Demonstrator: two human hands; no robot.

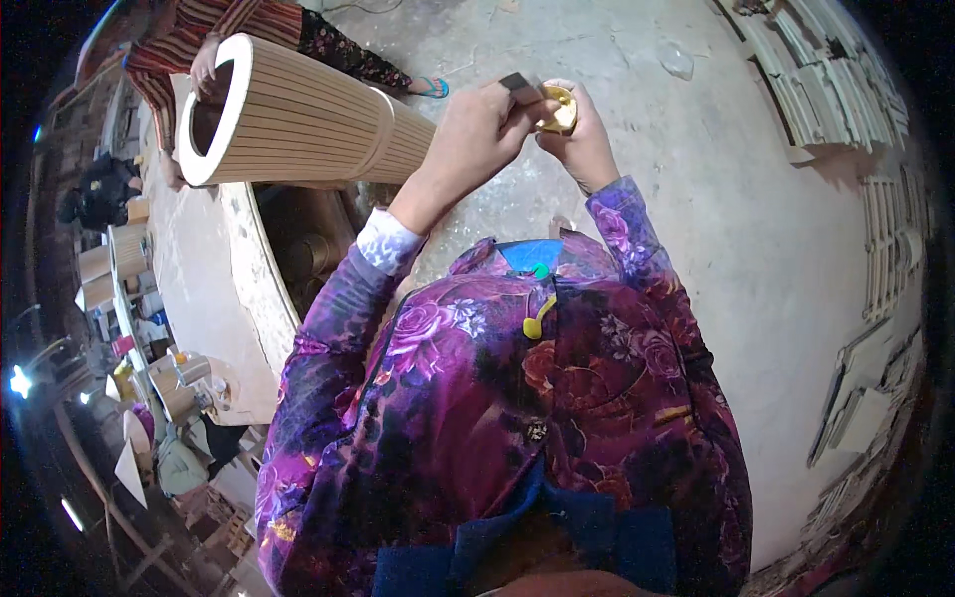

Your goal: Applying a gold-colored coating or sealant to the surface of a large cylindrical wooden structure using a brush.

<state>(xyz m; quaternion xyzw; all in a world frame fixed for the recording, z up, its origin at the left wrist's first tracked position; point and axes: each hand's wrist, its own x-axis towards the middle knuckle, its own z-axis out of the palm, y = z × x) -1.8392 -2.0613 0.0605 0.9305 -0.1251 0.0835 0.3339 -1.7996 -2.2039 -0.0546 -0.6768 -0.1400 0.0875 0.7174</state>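
Note:
My right hand (585,141) grips a small round object (563,111) with a shiny yellow inside, like a shallow cup or lid. Pinched in the fingers of my left hand (476,131) is a small flat dark brown piece (518,88), which looks like folded sandpaper, though its kind is not certain. The left fingertips reach the rim of the yellow round object, and both hands are close together in front of my chest.
At upper left another person in striped sleeves has a hand (204,66) on a large tapered drum of slats (308,114). A worn table (237,298) stands at the left. Stacked pale slats (836,99) and flat boards (863,418) lie along the right.

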